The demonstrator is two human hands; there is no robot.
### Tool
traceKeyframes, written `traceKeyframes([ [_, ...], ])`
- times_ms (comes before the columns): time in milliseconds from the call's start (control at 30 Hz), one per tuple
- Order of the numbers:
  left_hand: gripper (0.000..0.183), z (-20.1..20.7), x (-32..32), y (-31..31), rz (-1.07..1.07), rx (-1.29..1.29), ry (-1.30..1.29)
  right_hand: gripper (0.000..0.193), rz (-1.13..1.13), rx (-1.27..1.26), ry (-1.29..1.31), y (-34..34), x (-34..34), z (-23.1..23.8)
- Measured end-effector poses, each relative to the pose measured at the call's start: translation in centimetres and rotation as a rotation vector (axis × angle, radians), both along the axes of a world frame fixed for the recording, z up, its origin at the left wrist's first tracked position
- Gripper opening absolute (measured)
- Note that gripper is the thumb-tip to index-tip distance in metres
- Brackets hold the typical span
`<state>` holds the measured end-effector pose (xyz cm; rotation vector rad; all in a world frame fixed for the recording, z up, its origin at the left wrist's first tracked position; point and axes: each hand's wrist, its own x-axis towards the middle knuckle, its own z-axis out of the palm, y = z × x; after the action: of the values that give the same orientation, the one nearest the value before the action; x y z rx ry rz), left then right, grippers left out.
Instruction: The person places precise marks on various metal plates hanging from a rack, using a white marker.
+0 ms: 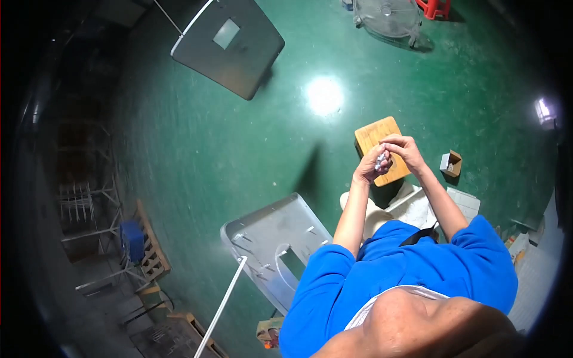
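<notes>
Above a small wooden stool (377, 131), my two hands meet. My left hand (371, 164) is closed around several small whitish pieces (380, 159) that show between its fingers; their kind is too small to make out. The fingertips of my right hand (406, 150) are pinched together at the top of my left hand, touching it or what it holds. What lies between those right fingertips is hidden.
A small open carton (452, 163) stands right of the stool. Left of me is a grey panel with a cutout (268, 224) and a white rod (221, 307). A dark panel (239, 56) hangs far left. A fan (388, 18) and red stool (434, 8) stand on the green floor beyond.
</notes>
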<state>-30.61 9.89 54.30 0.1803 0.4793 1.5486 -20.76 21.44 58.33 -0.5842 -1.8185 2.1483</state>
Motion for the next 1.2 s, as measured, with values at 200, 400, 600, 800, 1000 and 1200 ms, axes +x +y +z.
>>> traceKeyframes([
  [200,0.036,2.5,-7.3,0.0,0.302,0.000,0.085,0.007,0.191,0.242,0.194,2.1,-10.9,2.1],
  [400,0.040,5.1,-17.0,0.1,0.658,-0.130,0.176,0.013,0.632,0.276,0.180,4.0,-26.0,4.5],
  [600,0.043,7.8,-28.0,12.1,0.706,-0.364,0.107,0.010,0.753,0.831,0.469,16.5,-39.1,7.5],
  [800,0.048,10.8,-34.6,23.0,0.574,-0.276,-0.061,0.013,0.800,0.966,0.314,27.1,-45.2,12.8],
  [1000,0.046,16.3,-46.4,39.6,0.747,-0.510,-0.108,0.013,0.492,1.135,0.213,38.5,-54.9,13.6],
  [1200,0.044,8.4,-60.7,47.3,0.389,0.406,-0.032,0.009,0.253,1.372,0.290,46.8,-66.1,15.8],
])
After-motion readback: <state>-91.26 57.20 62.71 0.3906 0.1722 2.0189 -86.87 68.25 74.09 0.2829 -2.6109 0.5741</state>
